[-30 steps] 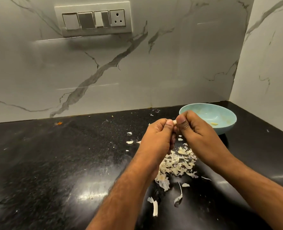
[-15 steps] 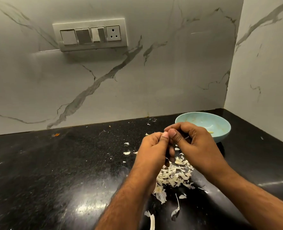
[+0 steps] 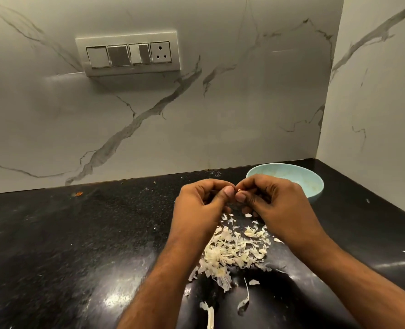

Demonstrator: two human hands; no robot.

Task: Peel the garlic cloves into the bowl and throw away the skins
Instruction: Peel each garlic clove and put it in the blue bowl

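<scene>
My left hand (image 3: 202,205) and my right hand (image 3: 275,205) meet thumb to thumb above the black counter. Together they pinch a small garlic clove (image 3: 239,191); only a tiny bit of it shows between the fingertips. Below the hands lies a pile of pale garlic skins (image 3: 234,250). A light blue bowl (image 3: 315,184) stands just behind my right hand, partly hidden by it, with small bits inside.
The black stone counter (image 3: 66,245) runs to marble walls at the back and right, forming a corner behind the bowl. A switch panel (image 3: 128,54) is on the back wall. Loose skin flakes (image 3: 244,300) lie near the front. A small orange scrap (image 3: 79,194) lies at the back left.
The view has tilted up, so hands and bowl sit lower in frame. My hands have shifted slightly apart, thumbs now tip to tip, still working the clove over the skin pile.
</scene>
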